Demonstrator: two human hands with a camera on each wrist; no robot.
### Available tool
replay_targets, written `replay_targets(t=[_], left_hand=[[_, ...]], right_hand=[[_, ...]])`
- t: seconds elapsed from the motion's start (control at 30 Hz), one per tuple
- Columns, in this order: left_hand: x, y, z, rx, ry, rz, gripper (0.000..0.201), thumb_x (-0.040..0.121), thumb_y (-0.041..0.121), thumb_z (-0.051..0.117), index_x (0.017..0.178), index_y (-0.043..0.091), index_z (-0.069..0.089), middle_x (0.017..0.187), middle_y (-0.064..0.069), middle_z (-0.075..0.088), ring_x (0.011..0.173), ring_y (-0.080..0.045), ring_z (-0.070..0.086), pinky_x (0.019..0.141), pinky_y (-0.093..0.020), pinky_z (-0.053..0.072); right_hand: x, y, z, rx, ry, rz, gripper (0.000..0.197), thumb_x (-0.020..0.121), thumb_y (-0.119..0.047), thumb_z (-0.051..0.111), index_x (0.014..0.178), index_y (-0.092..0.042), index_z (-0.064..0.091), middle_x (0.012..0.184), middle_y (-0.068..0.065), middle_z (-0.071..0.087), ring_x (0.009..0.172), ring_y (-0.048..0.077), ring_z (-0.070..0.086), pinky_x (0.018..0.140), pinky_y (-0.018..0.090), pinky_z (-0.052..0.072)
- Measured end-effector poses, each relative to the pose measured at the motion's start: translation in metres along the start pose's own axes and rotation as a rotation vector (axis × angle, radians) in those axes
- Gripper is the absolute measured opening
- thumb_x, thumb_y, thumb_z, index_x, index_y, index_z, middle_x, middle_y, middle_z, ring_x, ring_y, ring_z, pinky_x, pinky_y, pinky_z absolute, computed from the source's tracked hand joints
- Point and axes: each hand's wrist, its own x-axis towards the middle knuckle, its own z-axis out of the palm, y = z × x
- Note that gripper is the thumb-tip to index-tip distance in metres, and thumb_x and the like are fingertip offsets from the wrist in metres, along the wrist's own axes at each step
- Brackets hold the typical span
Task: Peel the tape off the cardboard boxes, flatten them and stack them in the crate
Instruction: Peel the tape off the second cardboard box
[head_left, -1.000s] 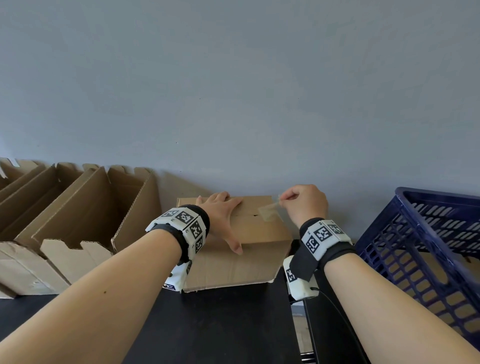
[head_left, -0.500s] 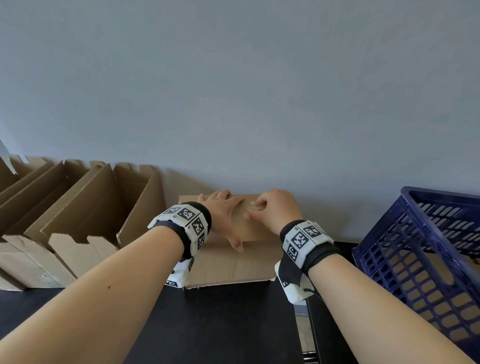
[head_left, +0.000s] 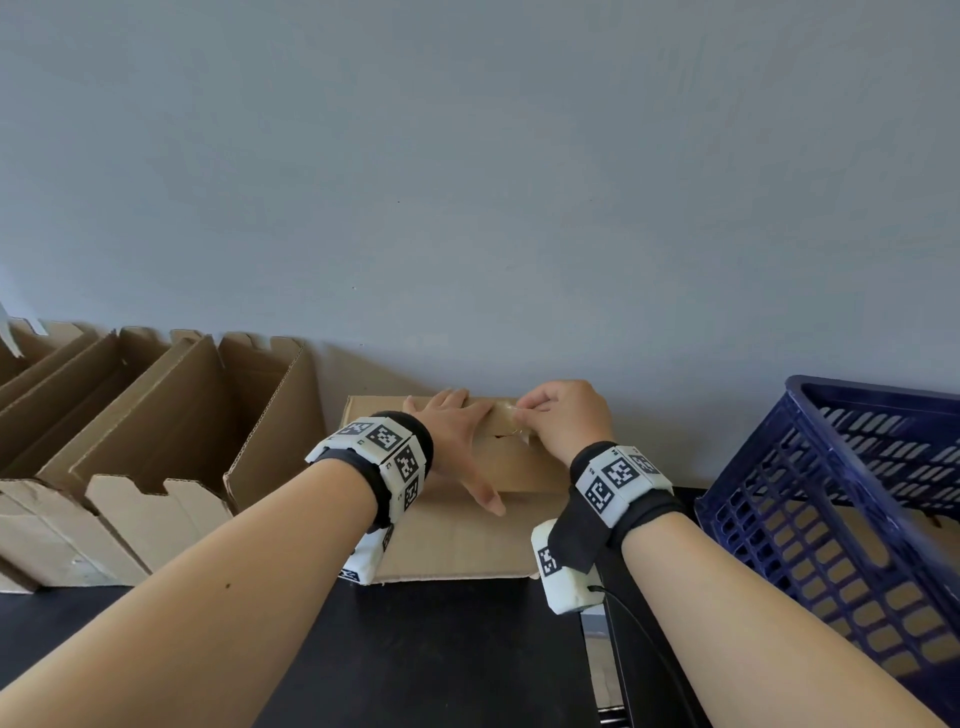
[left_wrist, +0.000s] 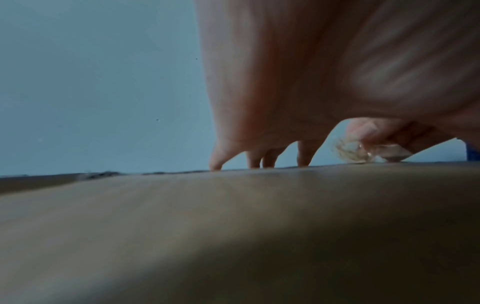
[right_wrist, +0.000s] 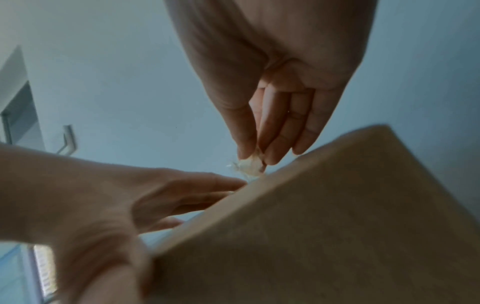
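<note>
Pinching a crumpled scrap of clear tape (right_wrist: 248, 165) between thumb and fingertips, your right hand (head_left: 563, 423) sits at the top of the closed cardboard box (head_left: 457, 540) in the lower centre of the head view. Your left hand (head_left: 457, 441) lies flat on that box just beside it, fingers spread and straight. Open boxes (head_left: 156, 447) stand at the lower left. The blue crate (head_left: 852, 499) fills the lower right, cardboard showing through its slats.

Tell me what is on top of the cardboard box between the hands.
On the cardboard box the left hand lies flat, fingers spread. The right hand pinches a crumpled strip of clear tape at the top seam. The hands cover much of the seam.
</note>
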Motion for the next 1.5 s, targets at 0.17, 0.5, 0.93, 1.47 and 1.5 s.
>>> replay_targets(t=[0.17,0.5,0.93,1.47,1.5], left_hand=[[0.007,0.020,-0.001,0.032,0.030,0.026,0.110,0.052,0.065,0.078,0.140,0.023,0.026,0.147,0.003,0.022,0.141,-0.020,0.015,0.114,-0.056,0.009],[0.014,0.017,0.002,0.066,0.010,0.031,0.124,0.046,0.064,0.080,0.146,0.027,0.018,0.143,0.004,0.026,0.136,-0.022,0.024,0.112,-0.056,0.019],[0.013,0.012,0.003,0.053,-0.002,0.002,0.127,0.049,0.063,0.080,0.149,0.029,0.010,0.146,0.004,0.021,0.140,-0.021,0.019,0.114,-0.056,0.014],[0.005,0.011,-0.014,-0.125,0.057,0.041,0.132,0.051,0.067,0.079,0.149,0.037,-0.005,0.156,0.003,0.005,0.145,-0.022,0.008,0.116,-0.053,0.014],[0.004,0.012,-0.017,-0.158,0.060,0.056,0.134,0.051,0.067,0.078,0.148,0.037,-0.008,0.157,0.003,0.002,0.146,-0.020,0.003,0.117,-0.052,0.011]], right_hand=[[0.001,0.003,-0.005,0.139,0.026,0.040,0.017,0.074,-0.017,0.075,0.062,-0.027,0.067,0.066,-0.006,0.067,0.071,0.015,0.066,0.079,0.031,0.055],[0.001,0.036,-0.038,0.083,0.231,0.135,0.019,0.080,-0.016,0.069,0.063,-0.024,0.068,0.068,-0.004,0.067,0.069,0.017,0.064,0.065,0.023,0.047],[-0.007,0.031,-0.008,-0.135,-0.053,0.005,0.032,0.083,-0.010,0.049,0.051,-0.011,0.053,0.055,0.014,0.048,0.053,0.017,0.036,0.050,0.029,0.033],[0.000,0.020,-0.025,0.554,-0.111,0.205,0.007,0.086,-0.013,0.066,0.083,-0.008,0.070,0.077,0.008,0.066,0.068,0.019,0.063,0.084,0.035,0.054],[0.000,0.014,-0.026,0.608,-0.147,0.194,0.009,0.087,-0.013,0.066,0.088,-0.005,0.069,0.079,0.010,0.066,0.068,0.019,0.063,0.081,0.032,0.055]])
